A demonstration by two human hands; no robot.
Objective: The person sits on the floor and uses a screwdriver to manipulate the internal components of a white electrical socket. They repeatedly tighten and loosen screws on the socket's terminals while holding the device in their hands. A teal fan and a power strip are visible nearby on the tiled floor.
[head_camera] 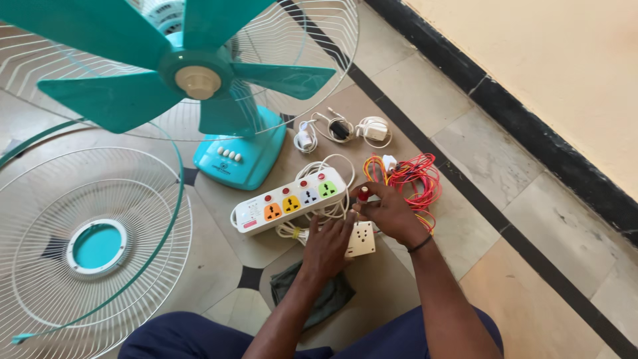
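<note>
Your right hand is closed around a screwdriver with a red handle, the fingers wrapped tight on it, just above a small cream socket box. Your left hand rests on the left edge of this box, fingers bent, pressing it against the floor; I cannot tell whether it really grasps the box.

The box lies on the floor between your two hands, just beside a white extension board with coloured sockets. A bundle of red and orange wires is just behind your right hand. A dark green cloth lies under your left wrist. A teal fan stands farther away, with its front grille lying flat at the left.
</note>
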